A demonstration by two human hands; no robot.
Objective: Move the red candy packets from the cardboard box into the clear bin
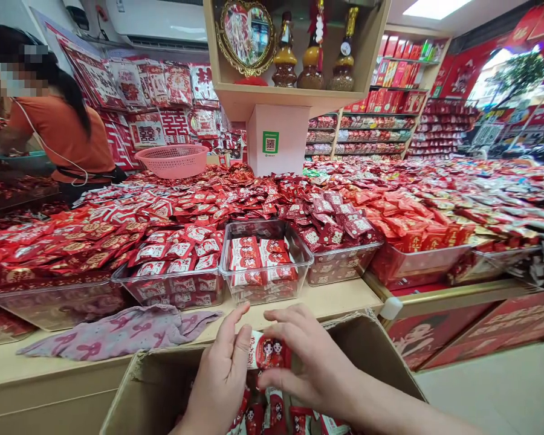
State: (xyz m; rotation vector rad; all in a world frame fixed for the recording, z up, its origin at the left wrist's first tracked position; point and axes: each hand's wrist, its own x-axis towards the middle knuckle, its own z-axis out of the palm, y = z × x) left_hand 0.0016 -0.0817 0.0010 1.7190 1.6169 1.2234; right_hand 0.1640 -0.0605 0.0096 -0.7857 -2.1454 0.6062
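A small red-and-white candy packet [267, 350], printed with two cartoon figures, is held by my left hand [224, 368] over a cardboard box [154, 374]. My right hand [315, 356] curves around the packet's right side, thumb and fingers apart; whether it touches the packet is unclear. Below both hands, similar packets [274, 411] lie loose inside the box. Just beyond, a clear plastic bin [265, 293] contains two neat stacks of matching packets and has room around their tops.
Filled bins flank the clear one: white-and-red packets [176, 266] left, dark red packets [335, 220] right. A pink patterned cloth [118, 332] lies on the counter ledge [9, 368]. A pink basket [172, 162] sits farther back. A person in orange [68, 133] stands far left.
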